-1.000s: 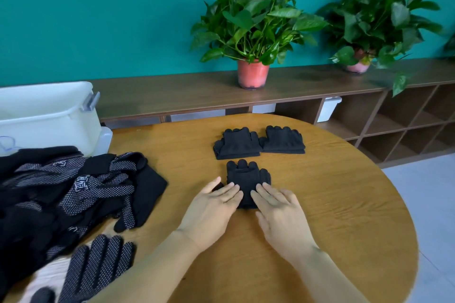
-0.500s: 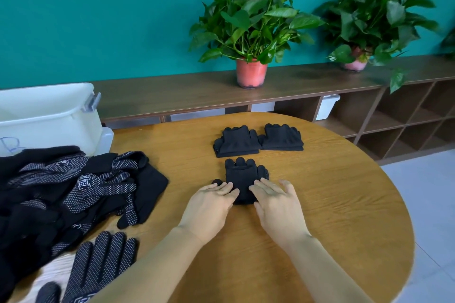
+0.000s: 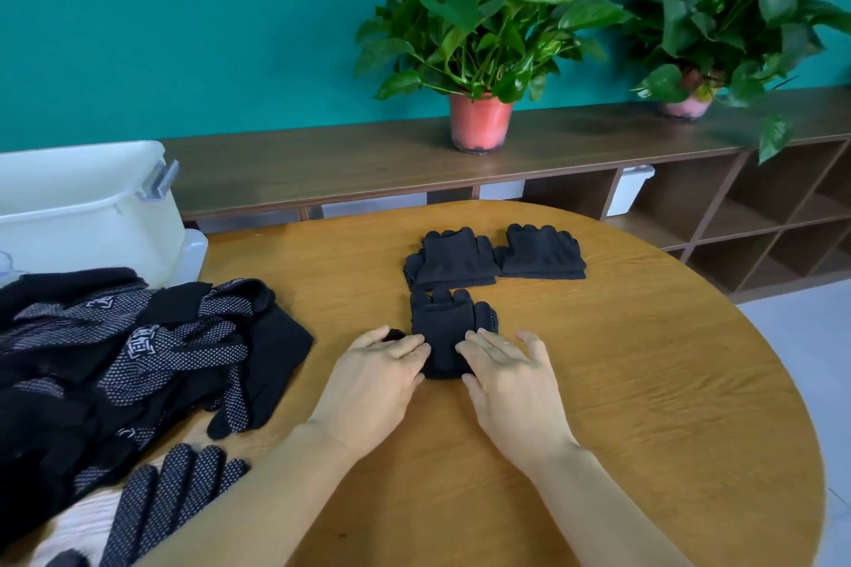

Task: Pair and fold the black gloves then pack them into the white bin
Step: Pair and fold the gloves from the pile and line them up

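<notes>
A folded pair of black gloves [image 3: 443,327] lies on the round wooden table [image 3: 644,405] in front of me. My left hand [image 3: 375,375] rests flat at its left edge, fingers straight and touching it. My right hand [image 3: 511,375] lies flat at its right edge, fingertips on the cloth. Two more folded pairs sit side by side just beyond, the left pair [image 3: 449,258] and the right pair [image 3: 542,252]. A heap of unfolded black dotted gloves [image 3: 115,355] covers the table's left side. The white bin [image 3: 78,207] stands at the far left.
A long wooden shelf unit [image 3: 368,166] runs behind the table along the teal wall, carrying two potted plants [image 3: 481,37] [image 3: 732,18]. Grey floor [image 3: 801,336] shows to the right of the table.
Both hands have slid a little back toward me along the folded pair, so more of the glove shows between and beyond the fingers. The view has drifted slightly.
</notes>
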Action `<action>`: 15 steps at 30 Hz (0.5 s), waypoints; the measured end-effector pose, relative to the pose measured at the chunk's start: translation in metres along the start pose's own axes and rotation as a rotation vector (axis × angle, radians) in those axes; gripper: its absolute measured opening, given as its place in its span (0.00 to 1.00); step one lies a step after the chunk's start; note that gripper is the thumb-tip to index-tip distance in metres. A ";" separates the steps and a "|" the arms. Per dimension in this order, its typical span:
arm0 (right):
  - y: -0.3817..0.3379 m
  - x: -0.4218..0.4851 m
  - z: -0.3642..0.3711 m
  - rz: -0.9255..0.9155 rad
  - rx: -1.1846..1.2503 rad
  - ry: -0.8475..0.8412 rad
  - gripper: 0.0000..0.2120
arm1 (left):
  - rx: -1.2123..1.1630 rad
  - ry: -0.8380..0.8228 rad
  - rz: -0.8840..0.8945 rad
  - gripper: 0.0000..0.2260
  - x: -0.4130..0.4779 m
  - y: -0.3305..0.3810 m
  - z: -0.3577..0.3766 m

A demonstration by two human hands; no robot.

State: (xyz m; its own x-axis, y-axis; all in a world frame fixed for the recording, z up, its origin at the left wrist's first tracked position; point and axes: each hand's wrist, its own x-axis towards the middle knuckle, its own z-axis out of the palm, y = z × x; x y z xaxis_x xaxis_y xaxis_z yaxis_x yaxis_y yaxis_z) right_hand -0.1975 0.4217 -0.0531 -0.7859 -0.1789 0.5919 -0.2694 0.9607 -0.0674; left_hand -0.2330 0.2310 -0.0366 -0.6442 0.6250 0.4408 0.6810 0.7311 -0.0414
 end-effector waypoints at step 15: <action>-0.082 0.083 0.052 -0.136 -0.017 -0.072 0.15 | 0.172 -0.235 -0.163 0.20 -0.020 -0.098 -0.028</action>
State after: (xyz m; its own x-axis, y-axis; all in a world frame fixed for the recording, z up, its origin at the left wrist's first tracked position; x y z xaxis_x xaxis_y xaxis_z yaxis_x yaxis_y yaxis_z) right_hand -0.2696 0.3171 -0.0401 -0.7808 -0.3220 0.5355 -0.3671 0.9299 0.0238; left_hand -0.2767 0.1392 -0.0160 -0.8161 0.5277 0.2357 0.5069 0.8494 -0.1470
